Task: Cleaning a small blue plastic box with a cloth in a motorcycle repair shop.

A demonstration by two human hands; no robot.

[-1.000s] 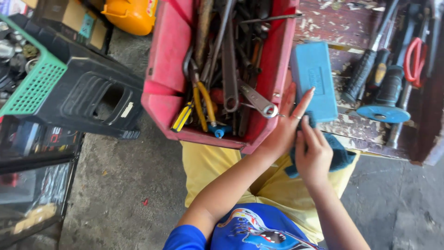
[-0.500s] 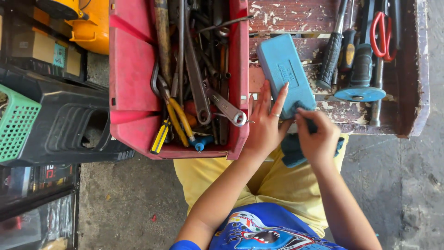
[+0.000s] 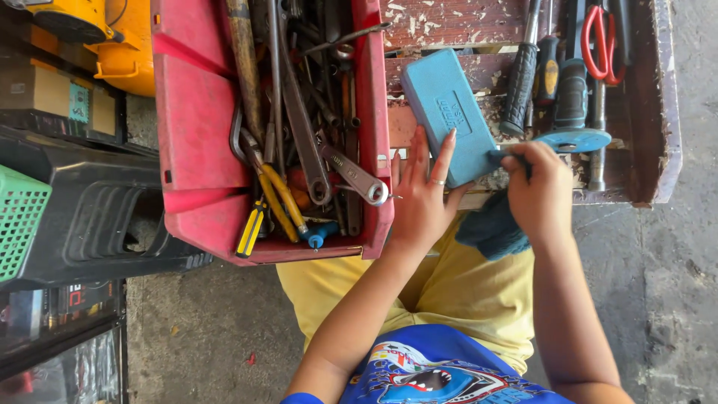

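The left hand [image 3: 420, 196] lies flat and open, fingers spread, with its fingertips resting on the near edge of a teal plastic case [image 3: 449, 112]. The case lies tilted on a worn wooden table [image 3: 449, 19] with flaking red paint, just beside the right wall of a red plastic tool bin [image 3: 196, 127]. The right hand [image 3: 538, 191] is closed in a pinch at the case's lower right corner and also grips a dark teal cloth [image 3: 490, 228], which hangs below the hand over the person's lap.

The bin holds a crowd of wrenches, a silver spanner [image 3: 357, 176] near its front corner, and yellow-handled pliers [image 3: 278, 200]. To the right of the case on the table lie black-handled screwdrivers [image 3: 521, 75], a blue disc-shaped piece [image 3: 572, 140] and red-handled scissors [image 3: 600, 37]. Left of the bin sit a black plastic crate [image 3: 90, 217], a green basket [image 3: 19, 228] and a yellow tool [image 3: 97, 30].
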